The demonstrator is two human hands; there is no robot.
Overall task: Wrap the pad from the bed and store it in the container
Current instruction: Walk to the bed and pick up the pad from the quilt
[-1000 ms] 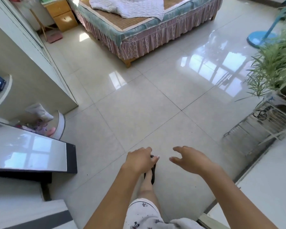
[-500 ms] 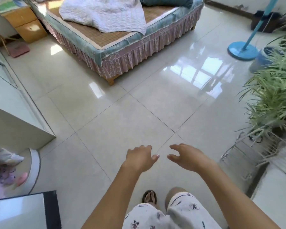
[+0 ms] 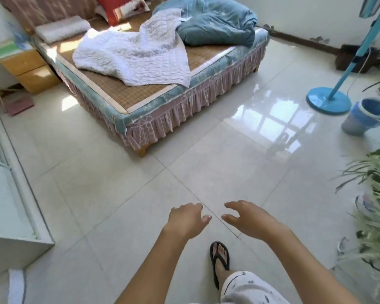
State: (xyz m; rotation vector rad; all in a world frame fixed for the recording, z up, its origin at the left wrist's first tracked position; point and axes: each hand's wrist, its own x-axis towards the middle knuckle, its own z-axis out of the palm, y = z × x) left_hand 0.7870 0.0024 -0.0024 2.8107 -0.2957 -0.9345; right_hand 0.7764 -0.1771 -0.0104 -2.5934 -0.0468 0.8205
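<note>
A white quilted pad (image 3: 136,55) lies crumpled across the bed (image 3: 154,102), one corner hanging over the near edge. The bed has a woven mat top and a pink pleated skirt. My left hand (image 3: 188,218) and my right hand (image 3: 248,218) are held out low in front of me over the tiled floor, well short of the bed. Both hands hold nothing, with the fingers loosely curled and apart. No storage container shows clearly in this view.
A blue duvet (image 3: 215,23) and a red pillow (image 3: 116,8) lie at the bed's far end. A wooden nightstand (image 3: 29,69) stands left of the bed, a white cabinet (image 3: 11,205) along the left. A blue fan stand (image 3: 329,102), bucket (image 3: 364,116) and plants (image 3: 375,194) fill the right side.
The view has moved forward and tilted up, so the bed is closer and its far end with the blue duvet shows. Both hands stay held out and hold nothing.
</note>
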